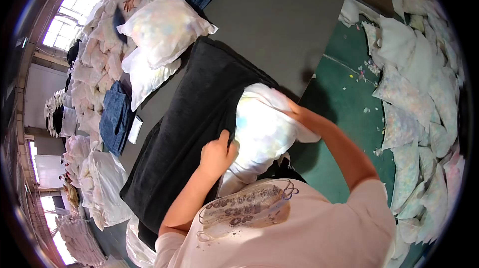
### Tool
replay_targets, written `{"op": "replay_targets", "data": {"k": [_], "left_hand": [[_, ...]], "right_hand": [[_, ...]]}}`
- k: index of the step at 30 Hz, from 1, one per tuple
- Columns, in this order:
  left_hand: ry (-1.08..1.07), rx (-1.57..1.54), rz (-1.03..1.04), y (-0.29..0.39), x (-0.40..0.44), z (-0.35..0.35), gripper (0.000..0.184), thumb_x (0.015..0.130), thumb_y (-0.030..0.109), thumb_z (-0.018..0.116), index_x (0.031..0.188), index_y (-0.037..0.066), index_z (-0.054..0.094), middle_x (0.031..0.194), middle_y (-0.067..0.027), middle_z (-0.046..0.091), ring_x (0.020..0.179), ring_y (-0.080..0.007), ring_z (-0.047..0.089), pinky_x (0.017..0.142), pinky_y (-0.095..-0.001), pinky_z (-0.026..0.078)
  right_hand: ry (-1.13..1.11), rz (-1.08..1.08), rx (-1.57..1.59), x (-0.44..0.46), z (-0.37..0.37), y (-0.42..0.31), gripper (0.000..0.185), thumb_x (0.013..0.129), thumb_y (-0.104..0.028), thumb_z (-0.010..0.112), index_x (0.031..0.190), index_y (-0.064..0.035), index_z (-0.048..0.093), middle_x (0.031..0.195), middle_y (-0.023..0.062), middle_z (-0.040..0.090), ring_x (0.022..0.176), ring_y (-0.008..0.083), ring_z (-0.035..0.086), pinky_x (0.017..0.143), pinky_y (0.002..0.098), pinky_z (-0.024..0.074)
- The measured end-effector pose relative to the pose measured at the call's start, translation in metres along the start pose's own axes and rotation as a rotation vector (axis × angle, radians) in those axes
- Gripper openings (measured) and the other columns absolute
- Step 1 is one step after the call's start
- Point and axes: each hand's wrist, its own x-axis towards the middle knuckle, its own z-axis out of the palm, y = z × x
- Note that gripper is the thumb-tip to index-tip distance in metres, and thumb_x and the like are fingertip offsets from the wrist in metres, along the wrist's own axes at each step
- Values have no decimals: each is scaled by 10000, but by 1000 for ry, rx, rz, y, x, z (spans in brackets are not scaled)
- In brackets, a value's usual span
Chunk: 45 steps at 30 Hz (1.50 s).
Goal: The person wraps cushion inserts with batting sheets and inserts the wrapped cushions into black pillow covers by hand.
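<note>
A black fabric cover (199,98) lies across the grey table, its open end toward my body. Partly inside that opening is a white pillow (264,123) with pastel patches showing through. My left hand (218,155) is closed on the edge of the black cover, beside the pillow's left side. On the far right corner of the pillow, my right hand (299,116) grips the white cloth, its fingertips partly hidden by the fabric.
Two stuffed white pillows (164,28) lie on the grey table (279,13), near folded blue denim (116,118). Another person's hand (130,2) is at the upper left. Filled pillows (409,93) are heaped right, on the green floor (344,88).
</note>
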Motion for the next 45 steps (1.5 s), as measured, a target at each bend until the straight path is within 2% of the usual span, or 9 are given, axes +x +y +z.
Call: {"op": "replay_targets", "data": {"k": [7,11,17,19,25,31,32,42,45], "left_hand": [[-85,-808,243,41,47,-43,193,984,185,531,854,42,521,708,-142,579,671,-323,626,565,-425,460],[-348,-657,989,120,18,-54,136,946,116,546,835,55,494,733,-130,552,658,-284,610,568,-385,472],[-468,-706,458,37,-43,-67,153,967,183,594,954,31,575,702,-160,564,622,-340,570,569,-424,467],[92,-244,507,-16,-91,-77,234,930,258,629,1016,41,617,1067,-142,637,996,-337,611,888,-461,483],[245,313,-848,-86,-298,-62,952,823,650,593,1520,68,304,1592,-245,165,1470,-425,170,1144,-614,128],[608,318,-772,-131,-280,51,998,735,759,567,1484,131,364,1587,-253,162,1476,-443,92,1098,-703,-16],[636,337,-763,-134,-266,50,978,842,810,330,1517,102,307,1591,-262,153,1488,-427,85,1112,-673,-43],[671,-137,-597,-126,-311,-5,935,763,417,785,1523,145,314,1604,-241,93,1494,-399,77,1087,-721,2],[612,-394,-281,-140,-391,-38,664,798,261,772,1396,118,520,1501,-183,403,1433,-349,324,1141,-593,193]], "right_hand": [[261,-366,-611,-32,103,7,692,917,-245,625,1496,-32,312,1542,350,81,1461,443,158,1168,449,272],[435,-550,-868,7,126,73,593,962,-271,559,1471,-39,361,1531,293,240,1396,392,332,1125,433,353],[409,-600,-964,31,72,42,573,970,-278,546,1461,-38,372,1517,278,274,1377,380,360,1114,430,366],[412,-605,-957,35,71,40,567,972,-280,541,1458,-38,376,1513,273,285,1370,376,369,1110,429,370],[452,-579,-878,75,79,40,549,980,-287,527,1448,-37,388,1499,258,319,1350,364,396,1099,427,383],[506,-513,-635,109,91,57,532,987,-295,513,1438,-36,400,1485,243,353,1330,352,423,1089,424,397],[519,-496,-560,117,90,57,529,988,-296,511,1437,-36,402,1483,241,359,1327,350,428,1087,424,399],[550,-292,188,74,146,101,505,1001,-308,487,1421,-35,421,1460,216,415,1294,329,473,1069,420,420],[457,-201,134,16,200,166,472,1029,-348,412,1373,-28,459,1367,125,531,1195,253,559,1011,387,475]]}}
